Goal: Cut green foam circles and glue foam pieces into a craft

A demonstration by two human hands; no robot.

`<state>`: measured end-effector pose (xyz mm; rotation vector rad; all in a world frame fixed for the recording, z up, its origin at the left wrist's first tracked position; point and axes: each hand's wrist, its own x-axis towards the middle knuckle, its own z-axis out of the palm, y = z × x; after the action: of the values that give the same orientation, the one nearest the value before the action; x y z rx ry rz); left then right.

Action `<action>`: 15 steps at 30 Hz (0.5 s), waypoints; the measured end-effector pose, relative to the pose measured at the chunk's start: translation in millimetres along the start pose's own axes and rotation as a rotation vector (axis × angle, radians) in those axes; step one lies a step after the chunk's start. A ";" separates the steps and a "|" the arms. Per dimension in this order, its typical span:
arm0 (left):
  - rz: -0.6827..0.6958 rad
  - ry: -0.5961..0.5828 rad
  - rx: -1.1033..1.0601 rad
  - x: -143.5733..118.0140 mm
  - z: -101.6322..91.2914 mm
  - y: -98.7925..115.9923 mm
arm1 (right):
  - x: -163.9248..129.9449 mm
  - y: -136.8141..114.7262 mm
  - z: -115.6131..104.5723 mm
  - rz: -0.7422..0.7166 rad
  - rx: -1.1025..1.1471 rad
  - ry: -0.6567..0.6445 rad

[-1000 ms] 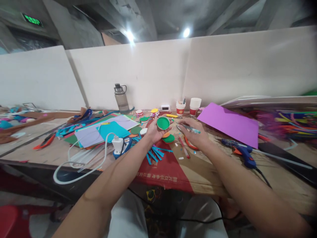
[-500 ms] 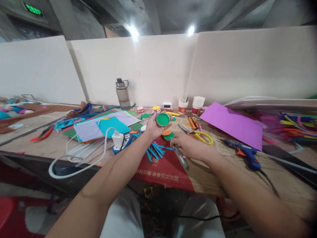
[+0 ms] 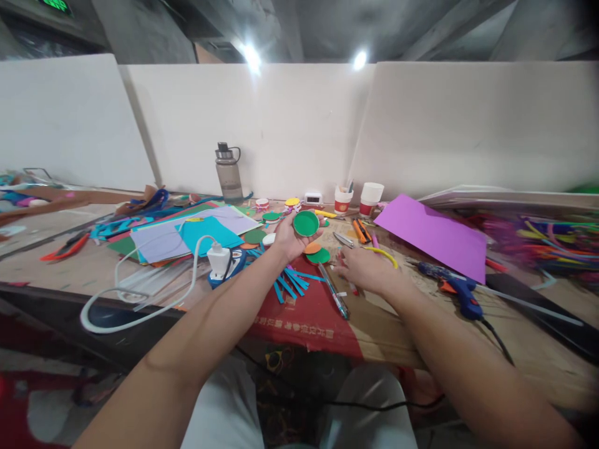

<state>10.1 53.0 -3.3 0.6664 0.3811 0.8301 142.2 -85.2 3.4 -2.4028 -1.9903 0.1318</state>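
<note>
My left hand is closed around a shallow green round lid-like piece, its hollow side turned toward me. To its right, my right hand hovers low over the table with its fingers a little apart, partly covering the yellow-handled scissors. Beneath those fingers shows a small red object, mostly hidden. A pen lies on the table just left of my right hand. Between my hands are an orange paper disc, a green paper disc and several blue paper strips.
A blue glue gun and purple sheet lie on the right. Paper cups, a utility knife and a water bottle are farther back. On the left are coloured sheets and a power strip with a white cable.
My right hand has moved right, away from the pen and toward the scissors. My left hand still holds the green round piece. The view has shifted slightly.
</note>
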 end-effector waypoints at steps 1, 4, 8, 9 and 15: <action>-0.004 0.003 0.003 0.2 0.1 -0.2 | 0.7 1.1 -0.6 0.001 0.012 -0.001; -0.009 0.026 0.015 1.2 -0.3 -0.9 | 5.0 10.5 -5.1 0.056 0.046 0.094; -0.021 0.025 0.035 2.8 -2.1 -2.3 | 10.7 30.5 -9.5 0.134 -0.060 0.079; -0.021 0.027 0.036 3.3 -2.7 -2.6 | 11.5 34.4 -9.1 0.127 -0.080 0.047; 0.000 0.066 0.047 4.1 -3.2 -2.1 | 16.8 40.5 -0.6 0.062 -0.139 0.037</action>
<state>12.0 56.4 -7.3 0.6840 0.4610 0.8468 185.1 -76.2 0.3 -2.5309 -1.9722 -0.0510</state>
